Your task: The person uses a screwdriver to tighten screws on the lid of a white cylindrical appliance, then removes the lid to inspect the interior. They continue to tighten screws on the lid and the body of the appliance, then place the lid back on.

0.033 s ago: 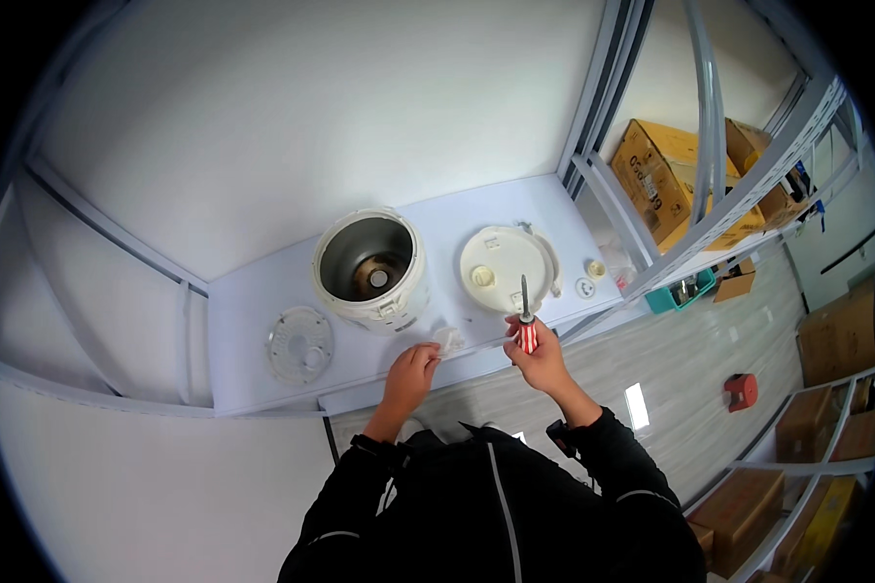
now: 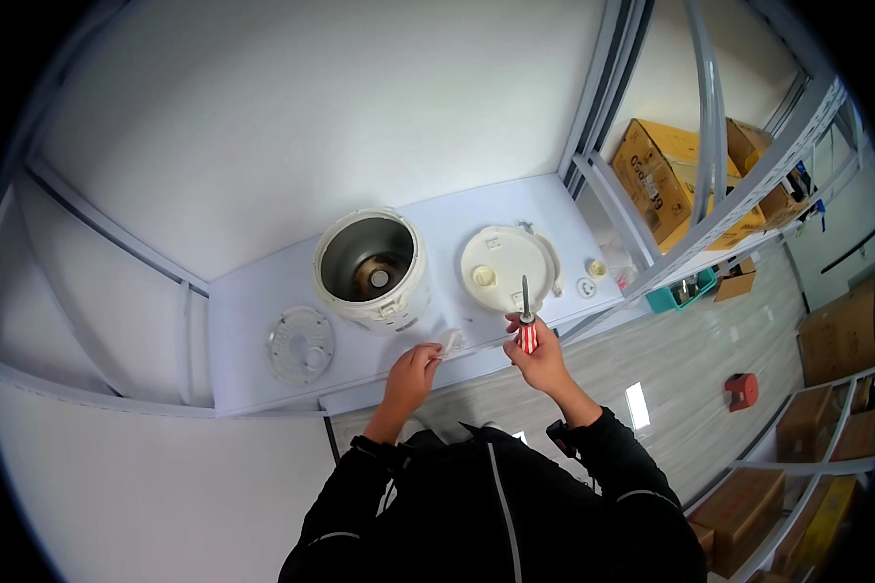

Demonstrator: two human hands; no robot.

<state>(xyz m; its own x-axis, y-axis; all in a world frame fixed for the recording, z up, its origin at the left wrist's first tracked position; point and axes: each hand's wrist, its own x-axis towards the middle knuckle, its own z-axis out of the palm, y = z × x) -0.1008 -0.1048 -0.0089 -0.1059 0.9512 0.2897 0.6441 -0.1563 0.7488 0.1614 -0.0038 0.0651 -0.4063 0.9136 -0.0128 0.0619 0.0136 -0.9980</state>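
My right hand (image 2: 542, 360) is wrapped round a screwdriver (image 2: 526, 332) with a red-and-white striped handle, its metal blade pointing up and away from me. In a pinch, my left hand (image 2: 416, 374) holds a small whitish, translucent piece (image 2: 451, 342) over the table's front edge. Just beyond the left hand stands a white rice cooker body (image 2: 402, 309), lidless, with a brown-stained bottom inside. Its round cream lid (image 2: 517, 255) lies beyond my right hand, and a small round cap (image 2: 483, 276) sits on it. A round, perforated white disc (image 2: 299, 345) lies left of the cooker.
The light table (image 2: 253, 282) meets a white wall. Two small round parts, a cup (image 2: 595, 269) and a disc (image 2: 585, 288), lie near its right end. A grey metal rack (image 2: 651, 257) holding a yellow cardboard box (image 2: 666, 180) stands right. A red stool (image 2: 741, 392) is on the floor.
The small translucent piece in my left hand has turned slightly. Both hands stay in nearly the same place, and the screwdriver has barely moved.
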